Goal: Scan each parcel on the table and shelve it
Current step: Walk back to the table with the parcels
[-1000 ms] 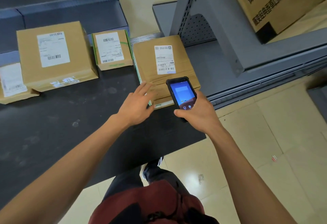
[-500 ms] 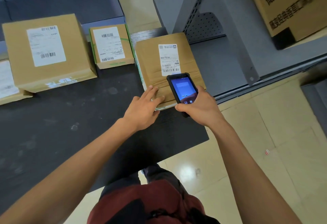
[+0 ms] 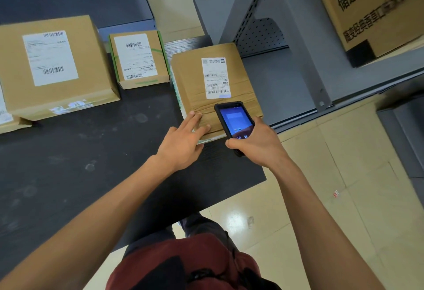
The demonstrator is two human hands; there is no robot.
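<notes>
While the right hand [image 3: 257, 145] grips a black handheld scanner [image 3: 234, 121] with its lit blue screen facing up, a person at a dark table [image 3: 91, 163] rests the left hand [image 3: 183, 143] on the near edge of a brown cardboard parcel [image 3: 213, 88], fingers straight and slightly spread over the taped seam. That parcel lies flat at the table's right end, its white shipping label [image 3: 215, 78] face up just beyond the scanner's top edge; the scanner is held low over the parcel's near right corner and hides part of it. Further left on the table sit a small box with green tape [image 3: 140, 59], just beside the parcel, and a large box [image 3: 52, 65], each with a white barcode label on top; the corner of another labelled box [image 3: 6, 117] shows at the frame's left edge, tucked against the large one. To the right, close against the table's end, stands a grey metal shelf unit [image 3: 298, 60] with a perforated upright, and on its upper level sits a big carton printed with dark characters [image 3: 371, 7], partly cut off by the frame. Beige floor tiles [image 3: 321, 209] run below the shelving, with a small red-and-white scrap [image 3: 336, 194] lying on them. Both bare forearms reach forward from a dark red shirt [image 3: 183, 264] at the bottom of the view.
</notes>
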